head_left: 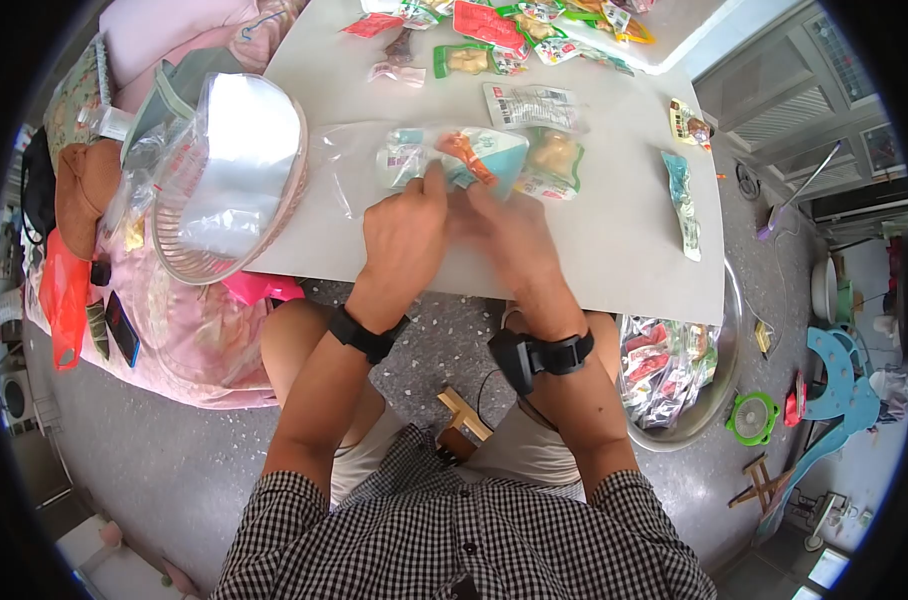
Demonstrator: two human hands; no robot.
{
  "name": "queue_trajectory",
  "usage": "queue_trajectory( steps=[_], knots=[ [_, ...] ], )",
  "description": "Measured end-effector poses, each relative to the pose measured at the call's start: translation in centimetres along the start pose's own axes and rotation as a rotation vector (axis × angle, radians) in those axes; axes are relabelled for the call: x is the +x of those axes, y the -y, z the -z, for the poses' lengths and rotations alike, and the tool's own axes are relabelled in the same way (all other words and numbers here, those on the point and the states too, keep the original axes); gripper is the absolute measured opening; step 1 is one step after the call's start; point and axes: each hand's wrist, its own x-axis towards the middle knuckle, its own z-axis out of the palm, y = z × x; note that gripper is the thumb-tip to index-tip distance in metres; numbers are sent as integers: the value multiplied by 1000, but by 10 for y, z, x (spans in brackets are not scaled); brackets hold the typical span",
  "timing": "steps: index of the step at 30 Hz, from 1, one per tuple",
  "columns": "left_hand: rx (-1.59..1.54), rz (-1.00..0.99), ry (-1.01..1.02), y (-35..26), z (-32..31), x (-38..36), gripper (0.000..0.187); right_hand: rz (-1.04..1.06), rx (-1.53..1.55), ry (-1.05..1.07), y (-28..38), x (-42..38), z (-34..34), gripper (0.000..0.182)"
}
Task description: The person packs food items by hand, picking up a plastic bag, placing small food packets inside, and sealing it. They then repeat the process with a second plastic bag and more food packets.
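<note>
On the table in front of me lies a clear plastic bag (339,170), its loose film spreading left. A white-and-teal snack packet (509,148) with an orange-red part shows with it. My left hand (404,228) has curled fingers pinching at the near edge of the bag. Close beside it, my right hand (519,235) is smeared by motion, its fingertips over the same edge. Just to the right is a green-edged packet of yellowish food (554,158). A silver-white printed packet (534,107) lies behind them.
A wicker basket (301,190) with clear bags (239,150) stands left. Several colourful snack packets (489,28) lie at the back. Two more, a teal one (682,205) and a brown one (690,125), lie right. Below the table's right corner is a metal basin (664,438) of filled bags.
</note>
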Motion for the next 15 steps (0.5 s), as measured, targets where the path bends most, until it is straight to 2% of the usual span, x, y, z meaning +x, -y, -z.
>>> queue_trajectory(
  steps=[2,5,8,11,13,15],
  knots=[
    [17,5,24,3,0,-1,39,11,-303,40,12,1,15,42],
    [5,-5,31,4,0,-2,40,64,-366,-119,25,2,30,35],
    [-14,-55,36,2,3,-4,40,99,-445,-129,18,7,34,27],
    [-50,-105,33,-2,4,-5,43,46,-403,49,8,6,31,19],
    [-135,-133,-9,-3,4,-5,52,17,-396,84,7,6,30,16],
    [-182,-219,29,-2,11,-4,51,-10,-336,104,7,7,32,12]
  ],
)
